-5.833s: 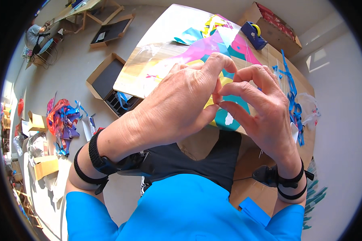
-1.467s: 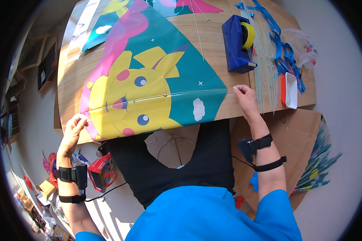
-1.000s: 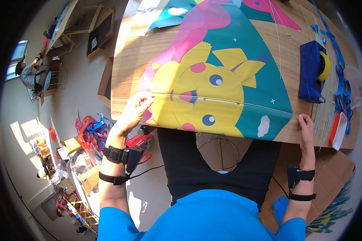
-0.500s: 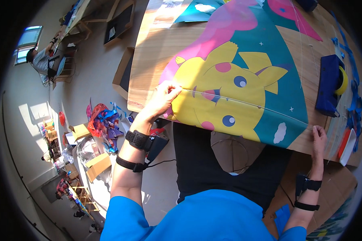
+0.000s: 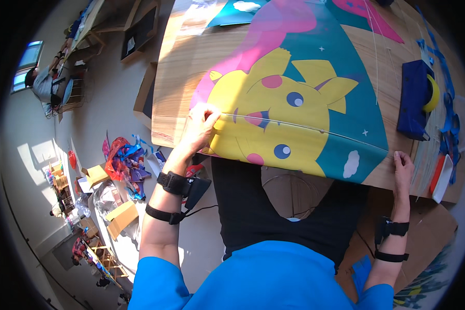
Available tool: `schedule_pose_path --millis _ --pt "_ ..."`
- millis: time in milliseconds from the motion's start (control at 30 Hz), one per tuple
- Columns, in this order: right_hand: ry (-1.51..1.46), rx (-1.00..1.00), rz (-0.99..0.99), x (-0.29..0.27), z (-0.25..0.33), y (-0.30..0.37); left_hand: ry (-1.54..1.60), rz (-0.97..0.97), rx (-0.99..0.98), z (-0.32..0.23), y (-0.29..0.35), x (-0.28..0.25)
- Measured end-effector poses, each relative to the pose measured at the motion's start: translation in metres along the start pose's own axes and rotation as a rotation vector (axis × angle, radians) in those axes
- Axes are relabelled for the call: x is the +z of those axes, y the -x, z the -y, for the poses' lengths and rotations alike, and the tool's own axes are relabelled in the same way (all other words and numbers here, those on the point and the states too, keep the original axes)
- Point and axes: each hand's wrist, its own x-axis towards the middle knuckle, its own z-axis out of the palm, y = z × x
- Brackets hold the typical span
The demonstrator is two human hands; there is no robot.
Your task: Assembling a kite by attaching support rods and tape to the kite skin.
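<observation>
A kite sail [image 5: 356, 116] printed with a yellow cartoon animal on teal and pink lies on the wooden table. A thin pale rod or cord [image 5: 294, 125] runs across it from left to right. At its left end, my left hand [image 5: 201, 126] is closed in a pinch on this thin line, near the sail's pink and yellow edge. My right hand [image 5: 403, 170] is just beyond the sail's right corner, thumb and fingers pressed together. Whatever it pinches is too small to make out. Both wrists wear black straps with small devices.
A blue tape dispenser [image 5: 412, 101] with yellow tape stands at the right, beside blue ribbons [image 5: 451, 126] and an orange-and-white object [image 5: 441, 178]. Another pink sail [image 5: 369, 18] lies at the far side. Left of the table are cardboard boxes [image 5: 122, 219] and crumpled colourful fabric [image 5: 126, 165].
The whole view has shifted a little, so the table and sail appear farther left and up. Both hands keep nearly the same places along the sail, fingers still pinched.
</observation>
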Motion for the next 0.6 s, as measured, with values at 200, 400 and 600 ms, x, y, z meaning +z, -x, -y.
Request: schedule_pose_path --millis 200,400,600 --pt "0.061 -0.156 -0.123 0.018 0.025 0.011 0.243 0.043 -0.164 0.017 0.005 -0.005" --pt "0.031 -0.110 -0.172 0.021 0.026 0.013 0.249 0.061 -0.161 0.020 -0.002 -0.004" --pt "0.057 -0.155 -0.204 0.025 0.023 0.013 0.266 0.053 -0.139 0.031 -0.003 -0.002"
